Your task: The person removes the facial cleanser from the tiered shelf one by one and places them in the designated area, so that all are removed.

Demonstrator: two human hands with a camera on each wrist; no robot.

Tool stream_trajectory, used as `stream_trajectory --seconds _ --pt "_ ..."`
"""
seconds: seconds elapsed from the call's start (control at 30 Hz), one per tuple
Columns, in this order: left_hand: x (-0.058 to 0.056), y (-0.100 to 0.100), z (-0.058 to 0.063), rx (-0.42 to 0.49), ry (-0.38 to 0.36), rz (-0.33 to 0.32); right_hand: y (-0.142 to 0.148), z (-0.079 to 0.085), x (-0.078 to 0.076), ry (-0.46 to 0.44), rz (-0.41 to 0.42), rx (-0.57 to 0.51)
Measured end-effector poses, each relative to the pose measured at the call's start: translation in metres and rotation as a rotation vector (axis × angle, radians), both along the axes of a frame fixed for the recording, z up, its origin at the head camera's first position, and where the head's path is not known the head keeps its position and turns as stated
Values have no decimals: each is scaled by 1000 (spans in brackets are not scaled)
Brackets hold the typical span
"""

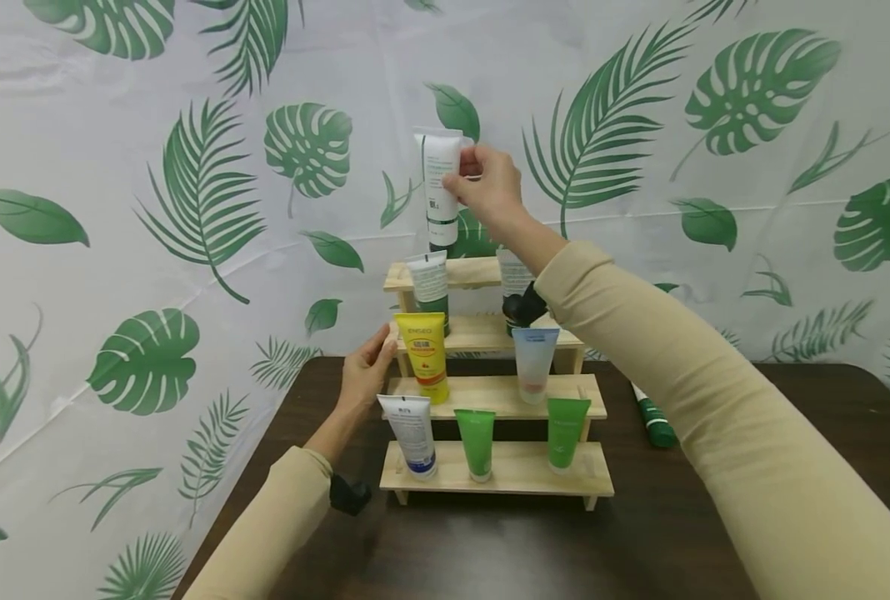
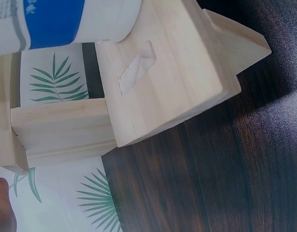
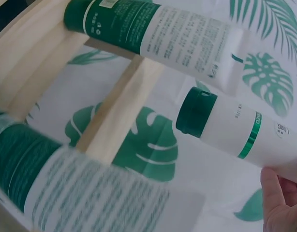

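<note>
My right hand (image 1: 493, 185) pinches a white squeeze tube (image 1: 437, 187) by its side, thumb against fingers. That tube hangs cap down just over the left part of the top shelf (image 1: 478, 272). In the right wrist view its dark green cap (image 3: 197, 113) points toward the wooden display rack. At the rack's left side, my left hand (image 1: 362, 375) grips the end of the second shelf from the top (image 1: 467, 335). Only a bit of that hand's fingers (image 2: 2, 208) shows in the left wrist view.
The tiered rack carries green-and-white tubes (image 1: 432, 279), a yellow tube (image 1: 424, 358), a pale blue tube (image 1: 535, 362), a white-and-blue tube (image 1: 410, 433) and green tubes (image 1: 477, 442). Another tube (image 1: 655, 421) lies on the dark table (image 1: 490, 550), right of the rack. Leaf-patterned cloth (image 1: 227, 208) hangs behind.
</note>
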State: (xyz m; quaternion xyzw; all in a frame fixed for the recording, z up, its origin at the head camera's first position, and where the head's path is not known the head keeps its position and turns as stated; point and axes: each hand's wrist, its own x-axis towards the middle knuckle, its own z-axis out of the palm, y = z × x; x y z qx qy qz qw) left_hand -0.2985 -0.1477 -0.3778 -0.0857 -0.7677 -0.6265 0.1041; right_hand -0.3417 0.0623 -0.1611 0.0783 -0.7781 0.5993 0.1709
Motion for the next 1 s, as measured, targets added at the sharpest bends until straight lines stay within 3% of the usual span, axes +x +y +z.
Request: stream_trajectory --seconds 0.5,0.8,1.0 --pt "2 1 0 -28 -21 1 60 11 24 21 -51 11" --pt "4 1 -2 -16 -48 0 110 -4 36 8 -154 68" --pt "3 -1 1 -28 -43 1 150 -17 52 -25 -194 42"
